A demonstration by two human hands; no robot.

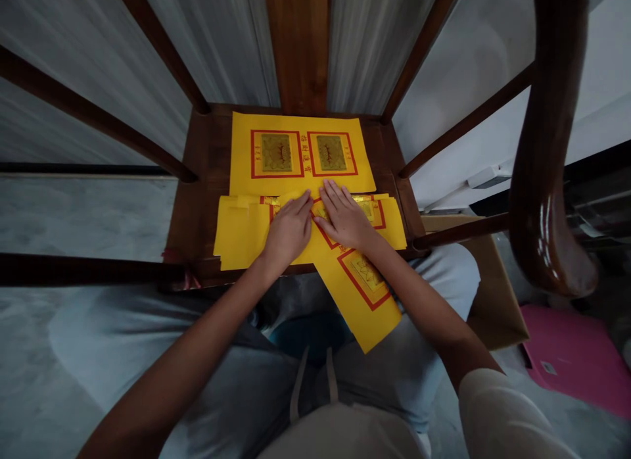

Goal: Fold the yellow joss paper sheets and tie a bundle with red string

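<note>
A yellow joss paper sheet (363, 301) with red-framed gold squares lies aslant, its near end hanging past the chair seat's front edge toward my right knee. My left hand (290, 225) presses on its upper left part, fingers together and pointing forward. On its printed upper part my right hand (345, 212) rests flat, fingers stretched out and thumb toward the left. Beneath both hands spreads a layered pile of yellow joss papers (241, 232). Behind it a flat stack of joss paper (303, 153) shows two red-framed squares with characters between them.
The papers rest on a dark wooden chair seat (192, 202) with slatted back and a curved armrest (547, 150) at right. A cardboard box (493, 288) stands on the floor by my right leg, beside a pink plastic object (576, 357).
</note>
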